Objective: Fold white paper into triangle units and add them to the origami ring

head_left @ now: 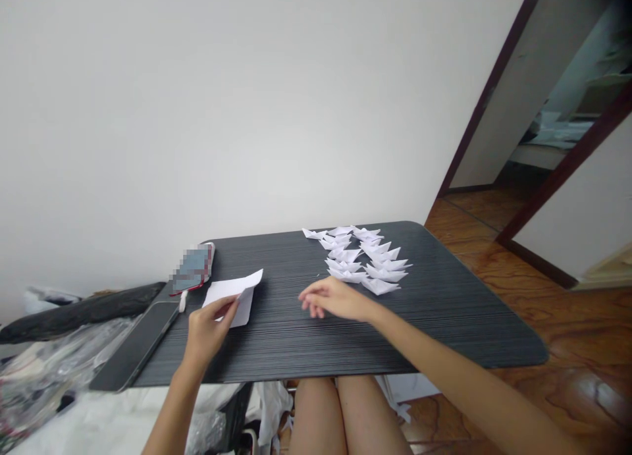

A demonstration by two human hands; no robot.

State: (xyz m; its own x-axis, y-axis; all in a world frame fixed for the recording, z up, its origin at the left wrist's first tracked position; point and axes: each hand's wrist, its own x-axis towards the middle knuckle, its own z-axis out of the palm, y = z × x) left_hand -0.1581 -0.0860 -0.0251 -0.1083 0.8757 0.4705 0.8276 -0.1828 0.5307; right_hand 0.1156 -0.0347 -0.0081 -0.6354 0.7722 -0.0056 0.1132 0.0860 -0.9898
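Note:
My left hand (211, 326) pinches a white sheet of paper (231, 288) between thumb and fingers at the left of the dark table. The sheet's right side is lifted and bent, and a flat white part shows under it; I cannot tell if that is a second sheet. Over the middle of the table is my right hand (336, 299), holding nothing, its fingers loosely curled and apart. Just beyond it and to its right, several folded white paper boats (344, 277) stand close together in two rough columns.
A phone (193, 268), its screen blurred out, leans at the table's left edge by a white plug (183, 301). A dark flat panel (135, 344) lies at the near left corner. Plastic-wrapped goods (59, 369) are left of the black table (444, 323); a white wall stands behind.

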